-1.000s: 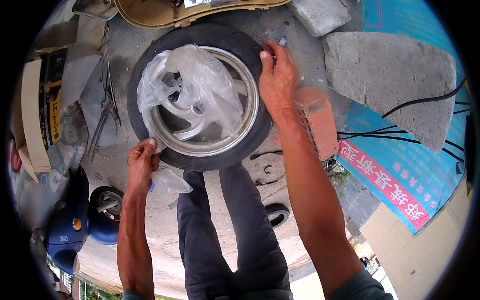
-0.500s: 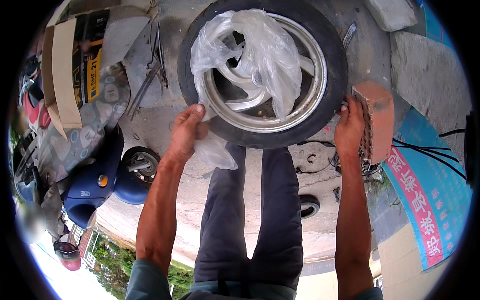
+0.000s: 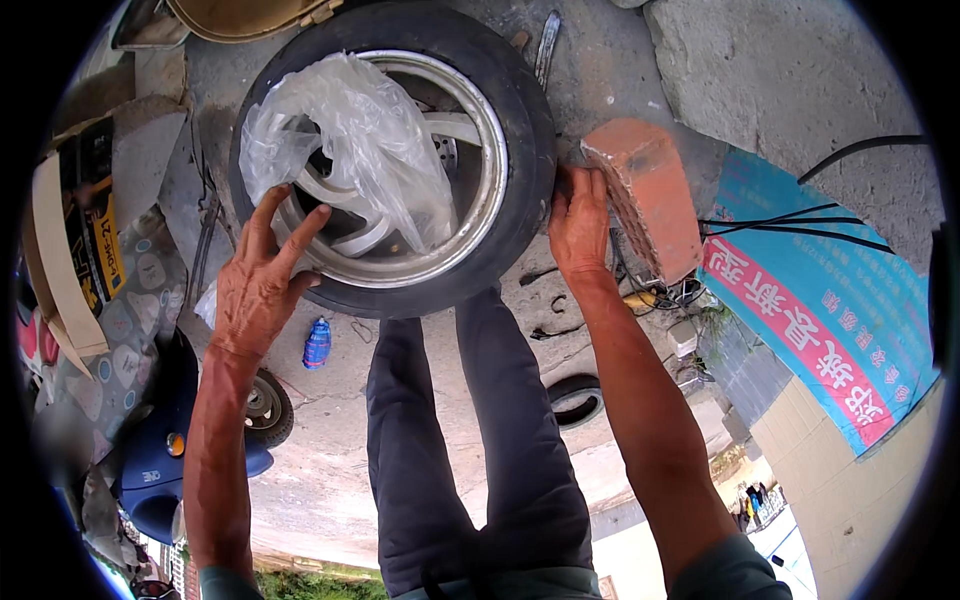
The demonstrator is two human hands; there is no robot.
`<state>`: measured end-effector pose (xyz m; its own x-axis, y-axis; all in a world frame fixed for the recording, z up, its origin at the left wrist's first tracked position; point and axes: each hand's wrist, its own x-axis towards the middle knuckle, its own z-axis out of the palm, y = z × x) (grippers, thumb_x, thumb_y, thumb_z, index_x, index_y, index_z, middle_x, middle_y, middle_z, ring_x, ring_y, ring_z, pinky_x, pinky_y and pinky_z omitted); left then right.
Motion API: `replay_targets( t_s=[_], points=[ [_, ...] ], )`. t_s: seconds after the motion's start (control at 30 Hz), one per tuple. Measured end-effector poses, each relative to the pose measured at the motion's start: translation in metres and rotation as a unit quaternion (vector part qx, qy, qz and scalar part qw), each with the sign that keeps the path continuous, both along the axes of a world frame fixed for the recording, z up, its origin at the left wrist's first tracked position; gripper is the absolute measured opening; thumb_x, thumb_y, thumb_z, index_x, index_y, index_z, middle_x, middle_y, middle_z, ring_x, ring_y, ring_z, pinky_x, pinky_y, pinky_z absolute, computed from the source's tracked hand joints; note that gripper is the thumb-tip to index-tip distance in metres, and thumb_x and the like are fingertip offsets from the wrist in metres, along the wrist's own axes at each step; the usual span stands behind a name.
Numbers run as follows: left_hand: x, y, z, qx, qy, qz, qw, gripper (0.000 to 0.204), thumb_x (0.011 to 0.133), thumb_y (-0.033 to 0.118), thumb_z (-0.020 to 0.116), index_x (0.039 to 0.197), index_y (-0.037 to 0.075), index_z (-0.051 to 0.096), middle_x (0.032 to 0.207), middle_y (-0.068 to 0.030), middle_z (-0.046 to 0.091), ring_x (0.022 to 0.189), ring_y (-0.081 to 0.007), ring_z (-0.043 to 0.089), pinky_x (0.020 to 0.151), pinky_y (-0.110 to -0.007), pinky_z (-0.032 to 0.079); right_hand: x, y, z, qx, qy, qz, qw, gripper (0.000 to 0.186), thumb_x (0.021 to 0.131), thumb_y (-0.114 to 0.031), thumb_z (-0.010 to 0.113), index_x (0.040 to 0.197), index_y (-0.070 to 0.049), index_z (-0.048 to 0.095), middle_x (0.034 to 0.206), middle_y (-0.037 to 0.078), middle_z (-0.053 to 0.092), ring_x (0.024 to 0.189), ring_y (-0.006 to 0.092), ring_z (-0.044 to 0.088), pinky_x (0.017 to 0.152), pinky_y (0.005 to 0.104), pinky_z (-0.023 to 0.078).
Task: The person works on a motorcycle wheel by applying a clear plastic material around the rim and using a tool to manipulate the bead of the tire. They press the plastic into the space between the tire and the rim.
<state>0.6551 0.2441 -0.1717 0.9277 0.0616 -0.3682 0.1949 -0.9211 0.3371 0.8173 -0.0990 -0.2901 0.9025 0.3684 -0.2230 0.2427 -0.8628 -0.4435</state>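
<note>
Fingers [image 3: 304,240] of the left hand [image 3: 258,290] stand wide apart, and from my end I see them angled over the lower left of a silver rim [image 3: 497,160], thumb beneath and index fingertip at the edge of a clear plastic bag [image 3: 355,120]; nothing is gripped between them that I can see. The right hand [image 3: 582,228] has its fingers bent and close together against the right edge of the black tyre [image 3: 532,155], but the tips are partly hidden, so I cannot tell whether they hold anything. The tyre sits around the rim, in the upper middle of my view, just above the dark trousers [image 3: 420,440], with the bag crumpled across the spokes. Just right of the right hand I have an orange-red brick [image 3: 650,200], and above it a metal tool [image 3: 546,48] lies near the tyre. Below the left hand, a small blue packet [image 3: 317,343] is on the ground, while a smaller tyre [image 3: 575,382] lies right of the trousers. Farther out, I find a cardboard box [image 3: 65,240] and a blue scooter [image 3: 150,480] on the left, then a concrete slab [image 3: 790,80] and a blue sheet [image 3: 780,270] crossed by black cables [image 3: 800,231] on the right.
</note>
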Motion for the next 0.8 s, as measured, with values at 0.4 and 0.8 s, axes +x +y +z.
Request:
replay_targets(
  t_s=[0.4,0.8],
  points=[
    [-0.030,-0.021,-0.022,0.013,0.021,0.001,1.000,0.051,0.073,0.024,0.085,0.117,0.007,0.064,0.118,-0.0102,0.058,0.107,-0.0340,0.057,0.087,-0.045,0.054,0.023,0.012,-0.005,-0.064,-0.017,0.016,0.998,0.030,0.095,-0.001,0.052,0.125,-0.005,0.054,0.125,0.022,0.056,0.103,0.0485,0.065,0.087,0.0557,0.055],
    [-0.076,-0.084,-0.040,-0.020,-0.086,0.176,0.981,0.029,0.080,0.016,0.083,0.101,0.006,0.065,0.099,-0.0114,0.055,0.094,-0.0341,0.055,0.080,-0.047,0.046,-0.059,0.019,0.039,0.334,0.292,-0.401,0.801,0.032,0.109,-0.031,0.052,0.116,-0.001,0.062,0.108,0.008,0.065,0.089,0.0242,0.062,0.079,0.0421,0.051]
  ],
)
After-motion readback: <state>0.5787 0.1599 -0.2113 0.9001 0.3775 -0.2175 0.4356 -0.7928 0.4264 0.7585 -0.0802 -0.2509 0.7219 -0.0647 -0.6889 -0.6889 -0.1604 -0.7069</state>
